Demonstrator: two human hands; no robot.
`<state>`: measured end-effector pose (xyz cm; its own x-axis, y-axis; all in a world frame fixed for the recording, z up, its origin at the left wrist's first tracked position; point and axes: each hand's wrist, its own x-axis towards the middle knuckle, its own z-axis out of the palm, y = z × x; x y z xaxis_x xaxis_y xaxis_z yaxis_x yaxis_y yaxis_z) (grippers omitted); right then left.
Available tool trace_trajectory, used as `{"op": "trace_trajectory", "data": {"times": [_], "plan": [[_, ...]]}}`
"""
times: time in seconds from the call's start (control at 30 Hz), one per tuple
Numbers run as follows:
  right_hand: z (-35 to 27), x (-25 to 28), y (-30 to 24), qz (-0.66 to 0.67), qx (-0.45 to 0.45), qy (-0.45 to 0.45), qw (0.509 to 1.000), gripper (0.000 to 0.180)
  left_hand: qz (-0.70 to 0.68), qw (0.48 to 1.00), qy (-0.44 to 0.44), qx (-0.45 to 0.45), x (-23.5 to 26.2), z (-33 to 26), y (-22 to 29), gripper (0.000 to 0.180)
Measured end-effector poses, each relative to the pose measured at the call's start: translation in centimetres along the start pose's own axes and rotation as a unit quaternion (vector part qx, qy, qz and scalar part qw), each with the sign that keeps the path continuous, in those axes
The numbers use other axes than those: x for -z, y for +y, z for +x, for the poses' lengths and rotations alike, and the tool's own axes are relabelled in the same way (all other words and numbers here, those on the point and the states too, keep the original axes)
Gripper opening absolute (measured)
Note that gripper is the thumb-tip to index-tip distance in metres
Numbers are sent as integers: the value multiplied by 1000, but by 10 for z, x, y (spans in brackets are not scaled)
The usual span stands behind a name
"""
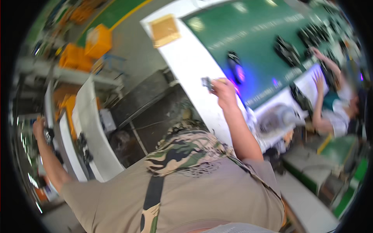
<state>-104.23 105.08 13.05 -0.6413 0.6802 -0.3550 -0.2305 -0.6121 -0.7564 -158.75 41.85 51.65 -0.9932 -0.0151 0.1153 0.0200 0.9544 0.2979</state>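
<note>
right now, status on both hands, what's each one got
Right hand raised over the white bench edge, fingers closed on a small dark part. Left hand out at the left rack, contents blurred. Nothing between them.

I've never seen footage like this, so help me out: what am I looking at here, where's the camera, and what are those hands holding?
One camera, worn on a person's head, looks down with a fisheye lens, so straight edges bend. The two arms rising from below are the wearer's own. The right hand grips a small dark part above a white bench beside a green belt carrying dark parts. The left hand reaches out to a shelf at far left, and seems closed on something blurred. At right, another person works with arms raised.
</note>
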Motion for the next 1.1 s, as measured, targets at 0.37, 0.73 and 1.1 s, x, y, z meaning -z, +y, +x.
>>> {"op": "trace_trajectory", "data": {"times": [0.37, 0.73, 1.1], "plan": [[-81, 86, -29, 68, 69, 247, 964, 17, -206, 708, -657, -158, -558, -347, 499, 59], [-170, 127, -20, 156, 215, 504, 822, 21, -215, 652, -722, 87, -726, -525, 645, 43], [-161, 135, -63, 123, 214, 516, 820, 22, -416, 219, -882, -22, -637, -474, 657, 60]]}}
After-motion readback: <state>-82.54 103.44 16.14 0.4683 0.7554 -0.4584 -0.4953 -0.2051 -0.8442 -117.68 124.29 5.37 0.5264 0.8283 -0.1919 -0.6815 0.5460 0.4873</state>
